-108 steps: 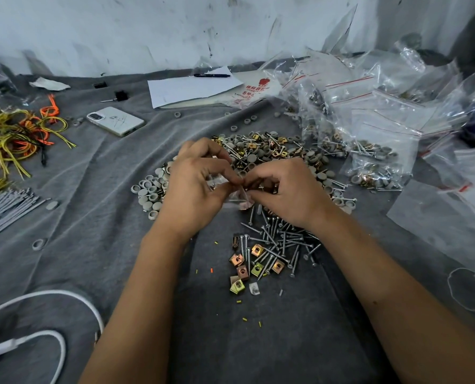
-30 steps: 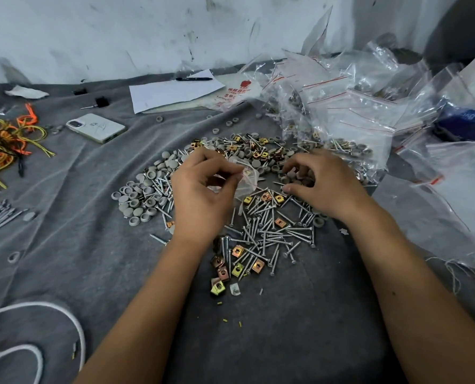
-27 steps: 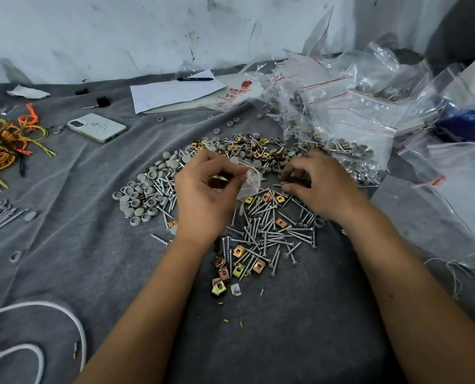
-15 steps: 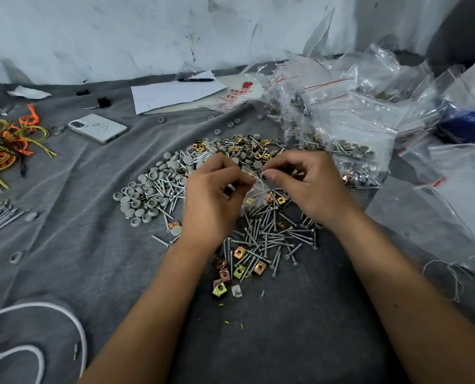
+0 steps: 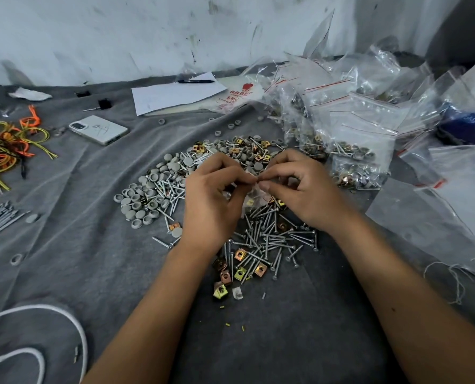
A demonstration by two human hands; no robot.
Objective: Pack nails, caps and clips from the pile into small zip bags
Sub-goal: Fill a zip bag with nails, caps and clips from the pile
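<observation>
both hands pinching one small bag over the hardware pile

a grey cloth point(image 5: 64, 259) is lying wrinkled under both hands and covering the whole work surface. a heap of clear zip bags point(image 5: 369, 115) with red seal lines is sitting beyond and to the right of the right hand, several of them already holding screws and caps. a white sheet of paper point(image 5: 172, 92) with a pen point(image 5: 196, 81) on it is lying far beyond the hands, against the wall side. a white cable point(image 5: 72, 322) is curving near the left forearm, and a phone point(image 5: 99, 129) is resting face down well beyond and to the left of the left hand, with yellow and orange ties point(image 5: 6, 145) further left.

the pile is spreading beneath and around the hands: grey caps point(image 5: 144, 195) are lying just left of the left hand, nails point(image 5: 269, 239) are scattering below both wrists, and gold-toned clips point(image 5: 240, 270) are sitting between the forearms, closest to the person.

the left hand point(image 5: 214, 200) and the right hand point(image 5: 302, 189) are meeting above the middle of the pile, fingertips almost touching. each is pinching the small zip bag point(image 5: 254, 189) between thumb and forefinger, the other fingers curling in. the bag is hanging between the two hands, thin and see-through, and what it is holding is too blurred to tell.
</observation>
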